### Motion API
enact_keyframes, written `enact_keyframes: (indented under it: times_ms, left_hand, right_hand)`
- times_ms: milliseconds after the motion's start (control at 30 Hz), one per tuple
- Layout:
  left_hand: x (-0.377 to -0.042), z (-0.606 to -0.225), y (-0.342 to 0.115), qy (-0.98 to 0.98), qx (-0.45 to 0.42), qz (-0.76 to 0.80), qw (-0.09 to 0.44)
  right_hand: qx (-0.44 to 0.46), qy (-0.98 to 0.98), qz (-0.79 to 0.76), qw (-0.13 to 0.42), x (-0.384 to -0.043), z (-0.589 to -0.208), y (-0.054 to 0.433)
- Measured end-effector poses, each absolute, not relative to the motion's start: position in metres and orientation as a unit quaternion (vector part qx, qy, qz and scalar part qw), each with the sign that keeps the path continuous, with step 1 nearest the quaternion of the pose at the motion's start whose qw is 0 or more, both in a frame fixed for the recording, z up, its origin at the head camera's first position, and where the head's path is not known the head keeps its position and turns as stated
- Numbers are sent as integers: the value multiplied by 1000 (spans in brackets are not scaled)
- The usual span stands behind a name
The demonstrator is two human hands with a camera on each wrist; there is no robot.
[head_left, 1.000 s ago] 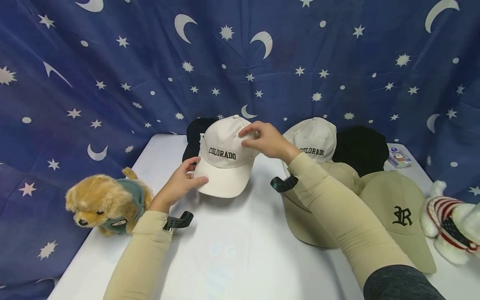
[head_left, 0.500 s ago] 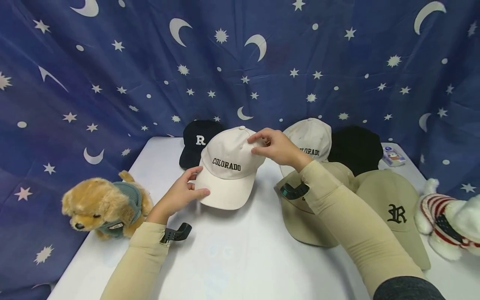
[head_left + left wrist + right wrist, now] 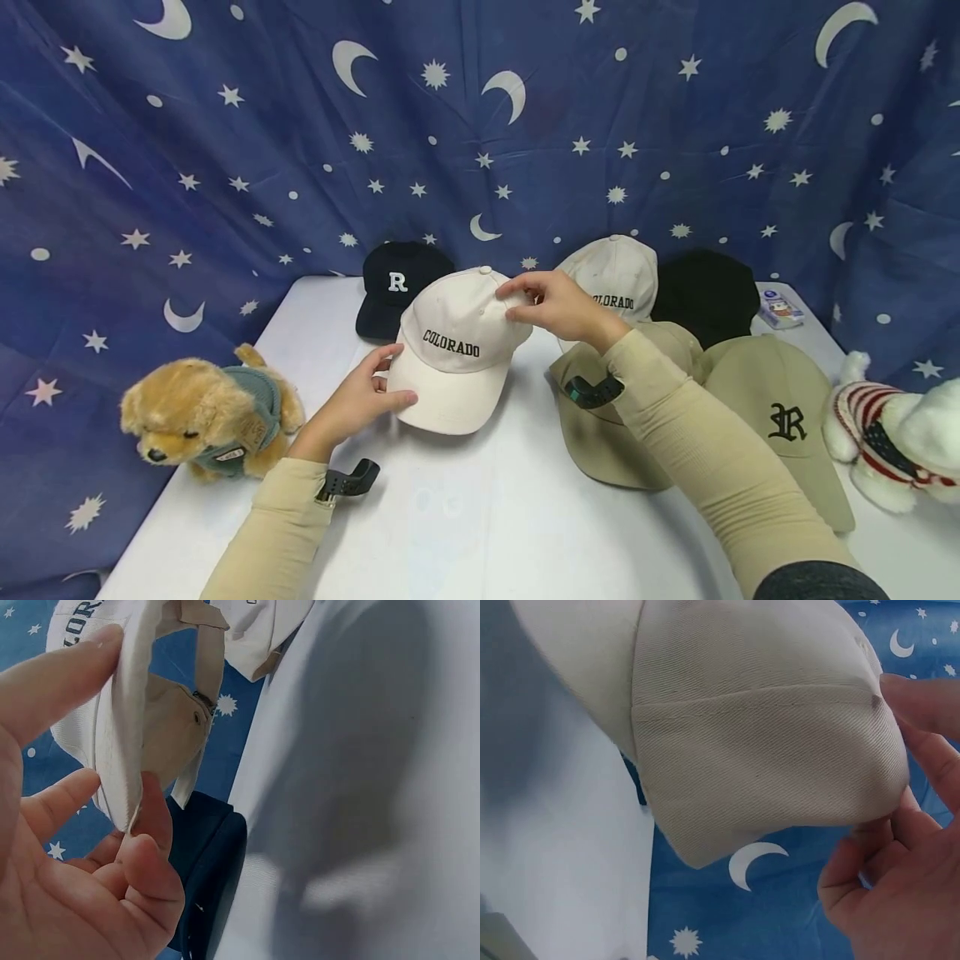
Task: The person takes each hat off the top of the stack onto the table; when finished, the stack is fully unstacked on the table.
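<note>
A white baseball cap [image 3: 459, 312] lettered COLORADO is held up between both hands, its brim toward me. My left hand [image 3: 358, 407] grips the brim's left side, thumb on top and fingers beneath. In the left wrist view the cap's back strap [image 3: 208, 667] and opening show above the table. My right hand [image 3: 562, 307] pinches the right side of the crown. The right wrist view shows the crown fabric [image 3: 765, 761] with thumb and fingers at its edge. Close behind on the left is a black cap [image 3: 412, 275] with a white R.
At right sit another white COLORADO cap [image 3: 615, 271], a plain black cap [image 3: 708, 292] and two khaki caps, one [image 3: 772, 383] with a black R. A plush dog [image 3: 180, 408] stands left, a white plush toy [image 3: 888, 442] right. A small box [image 3: 780, 310] lies at the back.
Both hands have brought the white cap down and slightly toward me, uncovering the black cap's R behind it. The head view has shifted slightly.
</note>
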State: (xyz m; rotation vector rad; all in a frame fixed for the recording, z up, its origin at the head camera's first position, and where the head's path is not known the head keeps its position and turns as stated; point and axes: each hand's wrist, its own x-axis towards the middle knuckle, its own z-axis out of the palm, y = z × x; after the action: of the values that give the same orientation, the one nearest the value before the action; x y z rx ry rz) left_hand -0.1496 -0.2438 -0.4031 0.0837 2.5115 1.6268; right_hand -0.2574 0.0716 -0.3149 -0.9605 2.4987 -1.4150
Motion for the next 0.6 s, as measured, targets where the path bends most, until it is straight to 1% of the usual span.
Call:
enact_keyframes:
  times_ms: [367, 600]
  left_hand:
    - [-142, -404, -246, 835, 31, 544, 71]
    - [-136, -407, -249, 823, 31, 559, 95]
  right_hand:
    - [-338, 800, -493, 50, -251, -319, 70]
    - [-337, 811, -477, 46, -250, -322, 71]
